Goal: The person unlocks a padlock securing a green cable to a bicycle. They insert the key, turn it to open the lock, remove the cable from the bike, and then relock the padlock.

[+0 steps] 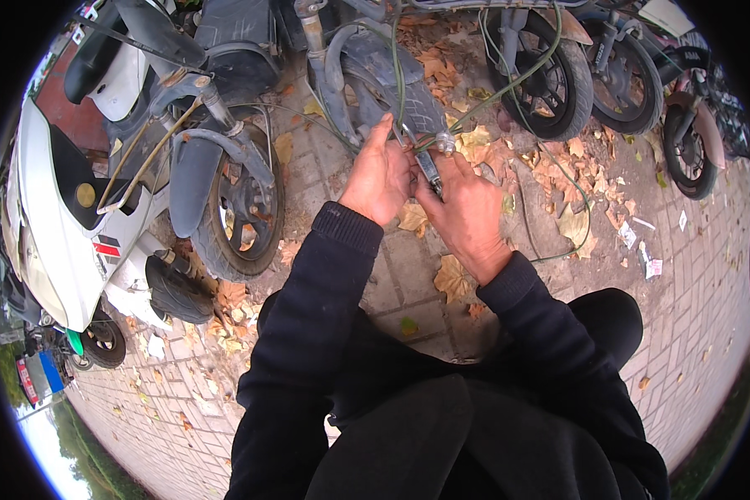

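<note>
My right hand (471,208) closes on a slim silver-and-dark metal hand tool (430,169), with the thumb along its near end. Its exact kind does not show. A small shiny, roundish piece (446,143) sits at the right fingers; what it is, I cannot make out. My left hand (378,177) is turned palm inward beside the tool, its thumb up and its other fingers curled at thin green cables (508,87). The fingertips are partly hidden where the hands meet. The cables run up and away from both hands, and one loop (589,212) hangs to the right.
A white scooter (46,217) and a grey front wheel (237,208) stand at left. Ahead, close to my hands, is another scooter's front tyre (396,75). More wheels (550,75) line the far right. Dry leaves (454,279) and paper scraps (652,262) lie on the brick paving (683,325).
</note>
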{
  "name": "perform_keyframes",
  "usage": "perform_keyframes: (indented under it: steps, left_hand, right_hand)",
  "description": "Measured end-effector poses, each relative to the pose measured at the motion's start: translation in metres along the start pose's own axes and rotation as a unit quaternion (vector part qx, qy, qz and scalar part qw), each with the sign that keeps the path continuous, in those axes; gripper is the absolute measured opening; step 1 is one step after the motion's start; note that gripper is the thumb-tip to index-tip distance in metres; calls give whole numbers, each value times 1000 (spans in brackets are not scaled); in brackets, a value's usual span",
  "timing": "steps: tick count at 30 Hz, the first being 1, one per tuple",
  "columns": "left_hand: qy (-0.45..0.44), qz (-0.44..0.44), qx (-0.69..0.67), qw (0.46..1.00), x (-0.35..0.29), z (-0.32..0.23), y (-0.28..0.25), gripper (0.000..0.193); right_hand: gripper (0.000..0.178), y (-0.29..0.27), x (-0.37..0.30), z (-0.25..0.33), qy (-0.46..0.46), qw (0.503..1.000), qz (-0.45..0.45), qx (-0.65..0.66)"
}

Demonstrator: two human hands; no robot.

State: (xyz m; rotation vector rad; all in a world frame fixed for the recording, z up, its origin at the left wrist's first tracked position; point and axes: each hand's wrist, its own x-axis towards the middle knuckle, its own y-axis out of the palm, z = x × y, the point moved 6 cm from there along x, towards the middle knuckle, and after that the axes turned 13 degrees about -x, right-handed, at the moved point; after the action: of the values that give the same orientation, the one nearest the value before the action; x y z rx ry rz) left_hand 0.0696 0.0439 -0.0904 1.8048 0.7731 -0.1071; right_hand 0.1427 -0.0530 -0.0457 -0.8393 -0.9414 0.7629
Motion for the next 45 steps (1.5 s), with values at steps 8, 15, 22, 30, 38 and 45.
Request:
perform_keyframes:
  steps: [8, 15, 22, 30, 38, 45]
  left_hand:
    - [-34, 19, 24, 999, -6, -6, -7, 52]
    - [27, -168, 66, 983, -21, -4, -21, 44]
    - [18, 4, 155, 988, -19, -13, -13, 27]
    - [128, -134, 396, 899, -26, -21, 6, 37]
    - [321, -148, 655, 668, -37, -81, 26, 61]
    - [166, 23, 555, 815, -7, -62, 17, 37]
  right_hand:
    - [32, 27, -3, -9, 157, 925, 93, 333]
    - [43, 36, -7, 9, 230, 700, 205, 644]
    - [41, 32, -10, 14, 177, 720, 249, 624]
    - [34, 44, -6, 1, 169, 728, 246, 618]
    - [34, 44, -7, 6, 124, 743, 243, 612]
    - [34, 48, -8, 0, 144, 731, 251, 618]
